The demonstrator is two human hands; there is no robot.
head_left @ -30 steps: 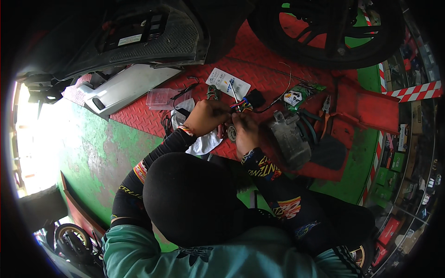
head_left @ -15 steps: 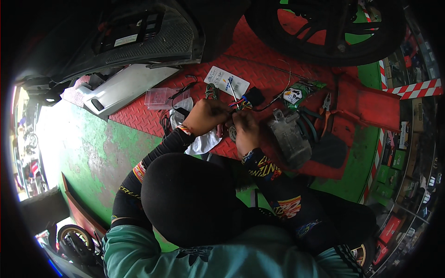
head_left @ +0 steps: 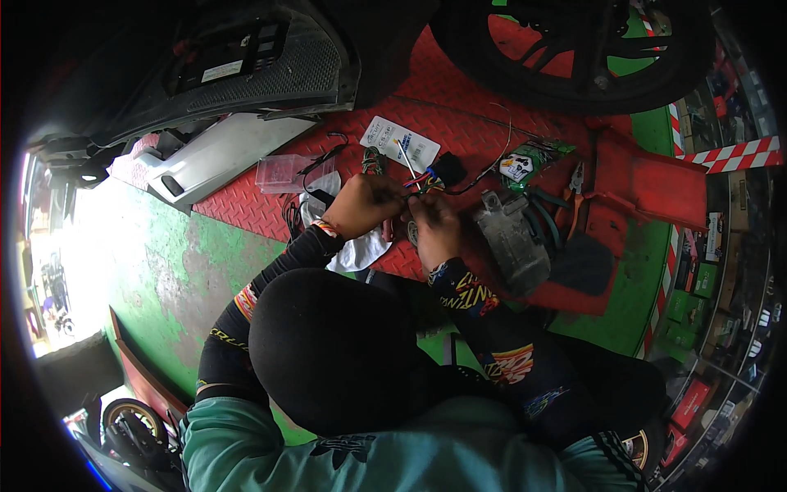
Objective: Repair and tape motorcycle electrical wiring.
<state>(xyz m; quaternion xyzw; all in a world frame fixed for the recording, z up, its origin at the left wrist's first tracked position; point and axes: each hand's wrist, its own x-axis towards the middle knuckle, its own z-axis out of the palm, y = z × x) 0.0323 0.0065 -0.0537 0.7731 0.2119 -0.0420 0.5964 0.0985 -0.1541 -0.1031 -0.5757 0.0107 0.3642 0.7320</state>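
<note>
Close together over the red metal platform, my left hand (head_left: 365, 205) and my right hand (head_left: 436, 228) are both closed, fingertips pinching thin coloured wires (head_left: 421, 180). These wires run into a black connector block (head_left: 449, 169) just beyond my right fingers. The exact spot where the fingertips meet is partly hidden by the hands. A slim stick with an orange tip (head_left: 403, 156) lies across a white printed card (head_left: 399, 141) past my fingers. Beside my left hand are a bundle of green wire (head_left: 374, 160) and a white cloth (head_left: 359, 256).
Right of my hands lie a dirty clear plastic case (head_left: 515, 250), orange-handled pliers (head_left: 576, 205) and a green packet (head_left: 518, 166). A clear box (head_left: 287, 174) and a grey panel (head_left: 221, 160) sit to the left. A wheel (head_left: 586, 90) and black bodywork (head_left: 270, 82) stand at the far side.
Both hands stay nearly in place, still pinching the wires. My right fingers have shifted slightly, and more of the coloured wires beside the connector block shows.
</note>
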